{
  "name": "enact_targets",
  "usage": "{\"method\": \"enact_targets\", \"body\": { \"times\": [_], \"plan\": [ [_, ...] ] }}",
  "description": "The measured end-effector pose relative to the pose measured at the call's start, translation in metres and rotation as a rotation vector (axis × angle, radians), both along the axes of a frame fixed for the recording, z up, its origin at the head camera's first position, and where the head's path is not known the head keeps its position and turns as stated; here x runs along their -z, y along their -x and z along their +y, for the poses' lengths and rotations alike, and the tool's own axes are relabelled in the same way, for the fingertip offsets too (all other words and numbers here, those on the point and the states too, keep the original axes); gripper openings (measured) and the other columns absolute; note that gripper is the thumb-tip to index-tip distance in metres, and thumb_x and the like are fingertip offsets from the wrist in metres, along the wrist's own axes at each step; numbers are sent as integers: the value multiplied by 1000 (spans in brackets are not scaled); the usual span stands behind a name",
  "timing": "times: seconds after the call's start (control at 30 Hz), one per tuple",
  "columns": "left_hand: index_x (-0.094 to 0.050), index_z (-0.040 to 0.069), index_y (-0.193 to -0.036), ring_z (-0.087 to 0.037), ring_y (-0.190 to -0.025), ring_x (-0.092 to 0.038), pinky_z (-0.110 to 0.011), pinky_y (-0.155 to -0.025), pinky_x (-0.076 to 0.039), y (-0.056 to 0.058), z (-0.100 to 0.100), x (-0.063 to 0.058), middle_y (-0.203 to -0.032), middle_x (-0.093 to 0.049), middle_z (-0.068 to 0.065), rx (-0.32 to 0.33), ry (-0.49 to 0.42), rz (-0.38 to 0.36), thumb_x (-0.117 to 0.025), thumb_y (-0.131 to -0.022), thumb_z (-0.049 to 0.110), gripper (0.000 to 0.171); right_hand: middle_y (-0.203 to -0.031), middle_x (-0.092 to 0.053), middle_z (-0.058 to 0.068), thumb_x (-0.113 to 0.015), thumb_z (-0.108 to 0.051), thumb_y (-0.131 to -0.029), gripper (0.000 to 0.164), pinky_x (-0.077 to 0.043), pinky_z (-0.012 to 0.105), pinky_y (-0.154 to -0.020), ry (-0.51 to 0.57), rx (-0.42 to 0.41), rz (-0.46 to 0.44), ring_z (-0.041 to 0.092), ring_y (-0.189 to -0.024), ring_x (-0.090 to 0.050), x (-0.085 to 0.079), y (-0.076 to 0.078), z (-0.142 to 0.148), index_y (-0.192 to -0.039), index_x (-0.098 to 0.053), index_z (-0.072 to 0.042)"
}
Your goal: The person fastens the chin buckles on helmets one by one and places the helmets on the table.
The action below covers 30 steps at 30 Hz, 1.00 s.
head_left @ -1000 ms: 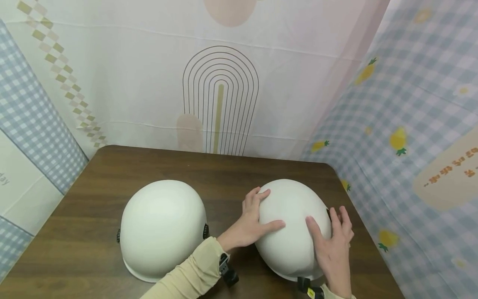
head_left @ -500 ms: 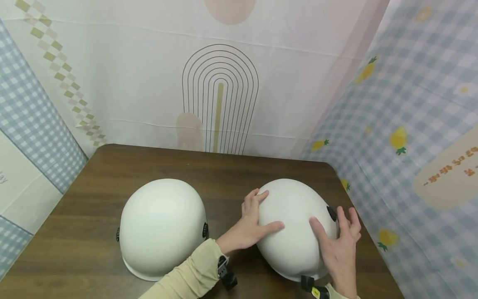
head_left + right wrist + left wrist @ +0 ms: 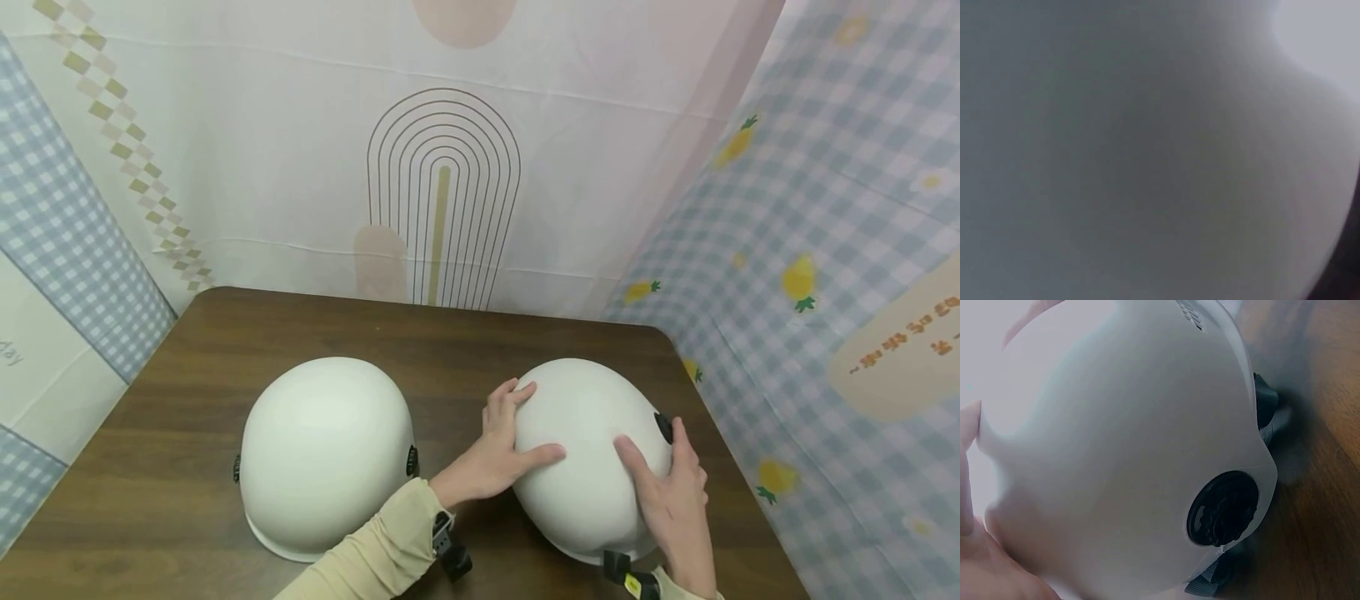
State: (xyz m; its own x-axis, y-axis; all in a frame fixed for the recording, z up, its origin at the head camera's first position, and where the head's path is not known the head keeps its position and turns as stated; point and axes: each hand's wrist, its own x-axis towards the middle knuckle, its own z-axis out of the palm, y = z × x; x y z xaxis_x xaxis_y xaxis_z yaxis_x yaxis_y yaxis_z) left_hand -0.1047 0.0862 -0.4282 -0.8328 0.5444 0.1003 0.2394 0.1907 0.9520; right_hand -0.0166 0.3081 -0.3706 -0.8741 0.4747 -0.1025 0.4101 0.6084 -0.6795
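- Right helmet (image 3: 585, 417): white, crown up, on the right half of the table, between the two hands.
- Left hand (image 3: 497, 457): grasping the right helmet's left side, thumb on the shell facing the wearer, fingers spread round toward the far side.
- Right hand (image 3: 672, 500): grasping the same helmet's right side, thumb on the shell, fingers bent round the edge just beside a black fitting (image 3: 663, 427).
- Left wrist view: smooth shell with a round black knob (image 3: 1224, 508) low near the rim, a small vent (image 3: 1191, 315) above, dark strap (image 3: 1205, 585) below.
- Right wrist view: a blurred pale surface, probably the held shell — too close to tell more.
- Left helmet (image 3: 326, 458): white, crown up, on the left half of the table, a black fitting on each side; well apart from the right helmet.
- Left sleeve (image 3: 382, 542): cream, crossing before the left helmet's lower right edge.
- Table (image 3: 442, 350): dark brown wood grain.
- Backdrop (image 3: 285, 150): white cloth, printed arches — blue-checked cloth (image 3: 787, 192) with yellow fruit at right.
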Motion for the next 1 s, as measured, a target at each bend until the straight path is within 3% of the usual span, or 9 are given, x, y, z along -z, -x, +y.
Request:
{"method": "enact_targets", "body": {
  "times": [0.2,0.67,1.0],
  "plan": [
    [-12,31,-154,-29,-142,-7,-59,-104,-29,0,-2,0,-158,3,0,-4,-5,1,-63,-82,66,95,-155,-11,30,-55,-64,-89,100,-28,74,-95,25,-6,16,49,-137,-15,-1,0,-2,-158,0,-18],
    [-11,31,-155,-31,-142,-6,-59,-103,-29,-2,-2,1,-158,4,-1,12,-22,-12,-63,-82,67,96,-155,-18,25,-60,-57,-89,87,-31,75,-90,59,40,109,49,-134,-23,3,-5,1,-157,-14,-27],
    [-9,28,-155,-32,-143,-4,-58,-105,-26,-2,-6,1,-158,4,-1,19,-25,-10,-62,-83,66,97,-158,-20,16,-63,-52,-90,75,-27,75,-95,64,21,175,46,-140,-18,1,-4,1,-153,-26,-36]
  ]
}}
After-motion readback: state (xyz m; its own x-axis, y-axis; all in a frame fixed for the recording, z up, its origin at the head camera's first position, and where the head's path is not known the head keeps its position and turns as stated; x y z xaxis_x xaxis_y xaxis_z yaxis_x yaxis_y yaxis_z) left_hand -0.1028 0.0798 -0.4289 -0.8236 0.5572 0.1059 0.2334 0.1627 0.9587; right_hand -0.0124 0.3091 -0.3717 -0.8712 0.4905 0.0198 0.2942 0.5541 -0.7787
